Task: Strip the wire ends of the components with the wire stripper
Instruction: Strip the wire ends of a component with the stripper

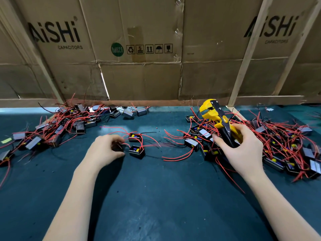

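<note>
Cardboard point(142, 80) walls the tabletop's far edge, printed "AiSHi CAPACITORS" twice, with a green "RoHS 2.0" sticker and handling symbols. Two heaps of black components with red wires lie on the green mat point(156, 197): left pile point(59, 126) near the far left corner, right pile point(278, 146) along the right edge. Two loose components point(136, 145) sit mid-table. Left hand point(106, 150) curls round a third beside them. Right hand point(243, 148) grips the yellow stripper point(217, 117), its jaws parted, over the right pile.

Yellow-black wire stripper point(219, 121), red wires point(175, 156), teal table point(156, 197)
</note>
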Motion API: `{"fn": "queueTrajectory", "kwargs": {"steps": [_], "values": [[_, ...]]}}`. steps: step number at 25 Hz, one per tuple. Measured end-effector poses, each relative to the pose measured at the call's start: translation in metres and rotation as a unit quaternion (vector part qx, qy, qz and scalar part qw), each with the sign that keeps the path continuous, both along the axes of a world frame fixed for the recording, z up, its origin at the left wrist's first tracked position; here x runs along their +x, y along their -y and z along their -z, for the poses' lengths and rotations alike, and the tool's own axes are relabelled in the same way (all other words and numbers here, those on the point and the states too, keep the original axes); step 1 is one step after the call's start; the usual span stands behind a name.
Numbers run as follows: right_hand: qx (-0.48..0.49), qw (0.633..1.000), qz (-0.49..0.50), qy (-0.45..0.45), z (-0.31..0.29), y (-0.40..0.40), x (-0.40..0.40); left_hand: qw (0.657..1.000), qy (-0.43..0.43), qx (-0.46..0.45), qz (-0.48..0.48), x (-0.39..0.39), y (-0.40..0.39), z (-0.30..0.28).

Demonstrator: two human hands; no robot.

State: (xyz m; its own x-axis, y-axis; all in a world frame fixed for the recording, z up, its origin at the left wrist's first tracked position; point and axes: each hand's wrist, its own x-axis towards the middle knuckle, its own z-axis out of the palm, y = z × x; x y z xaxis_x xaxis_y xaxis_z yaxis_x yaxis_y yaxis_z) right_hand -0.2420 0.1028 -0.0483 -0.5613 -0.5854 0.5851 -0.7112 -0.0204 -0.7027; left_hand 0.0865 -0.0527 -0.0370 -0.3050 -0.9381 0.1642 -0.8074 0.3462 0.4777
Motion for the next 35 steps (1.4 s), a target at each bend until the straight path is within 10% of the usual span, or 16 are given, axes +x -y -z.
{"fn": "queueTrajectory", "kwargs": {"steps": [8, 14, 17, 22, 24, 28, 31, 35], "values": [[0.012, 1.000, 0.004, -0.027, 0.004, 0.001, 0.000, 0.940, -0.327, 0.041, 0.088, 0.004, -0.001, -0.016], [0.015, 0.999, 0.003, -0.029, 0.006, 0.003, 0.000, 0.957, -0.076, -0.159, -0.229, 0.019, 0.010, -0.005], [0.006, 1.000, 0.014, -0.024, 0.005, 0.004, 0.003, 0.945, -0.042, -0.254, -0.203, 0.001, 0.001, -0.004], [-0.015, 0.999, -0.005, 0.033, 0.005, 0.004, 0.002, 0.988, 0.006, 0.064, -0.140, -0.041, -0.024, 0.001], [-0.017, 0.999, -0.010, 0.046, 0.005, 0.004, 0.002, 0.980, -0.100, 0.129, -0.110, -0.045, -0.025, 0.003], [-0.013, 0.999, -0.009, 0.044, 0.005, 0.004, 0.003, 0.840, -0.485, 0.224, -0.096, -0.045, -0.016, 0.000], [-0.010, 0.999, -0.010, 0.040, 0.004, 0.003, 0.005, 0.784, -0.558, 0.230, -0.146, -0.055, -0.017, 0.007], [-0.005, 0.999, -0.009, 0.048, 0.001, 0.002, 0.005, 0.845, -0.463, 0.228, -0.137, -0.063, -0.018, 0.020]]}}
